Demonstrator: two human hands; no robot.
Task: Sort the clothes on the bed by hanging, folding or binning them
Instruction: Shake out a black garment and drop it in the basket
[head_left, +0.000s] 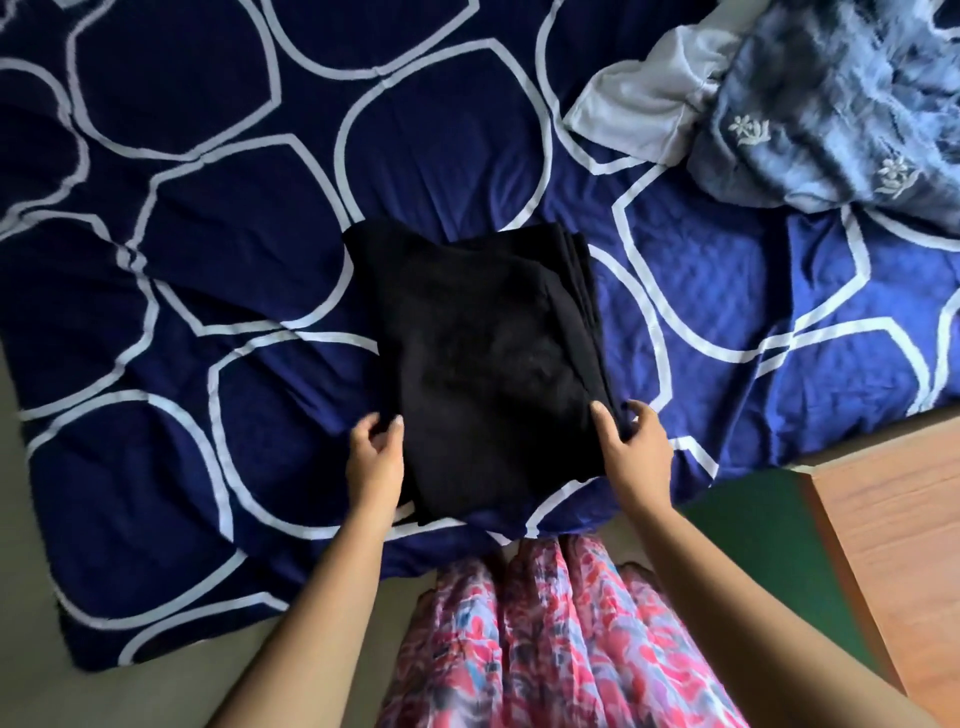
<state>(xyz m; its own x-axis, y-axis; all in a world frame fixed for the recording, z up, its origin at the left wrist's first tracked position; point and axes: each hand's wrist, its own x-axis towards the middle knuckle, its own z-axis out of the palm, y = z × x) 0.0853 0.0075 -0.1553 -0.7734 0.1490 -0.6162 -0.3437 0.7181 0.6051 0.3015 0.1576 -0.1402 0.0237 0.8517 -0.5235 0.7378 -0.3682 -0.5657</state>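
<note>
A black garment (483, 358) lies folded into a rectangle in the middle of the bed, on the navy cover with white rings (218, 270). My left hand (375, 457) pinches the near left edge of the black fold. My right hand (631, 447) grips its near right edge, thumb on top. At the far right corner a white garment (644, 109) lies crumpled beside a blue tie-dye garment with white embroidery (841, 104).
A wooden piece of furniture (893, 525) stands at the right, close to the bed edge, with a green surface (769, 545) beside it. My pink patterned skirt (550, 639) hangs below. Beige floor (197, 691) shows at the lower left.
</note>
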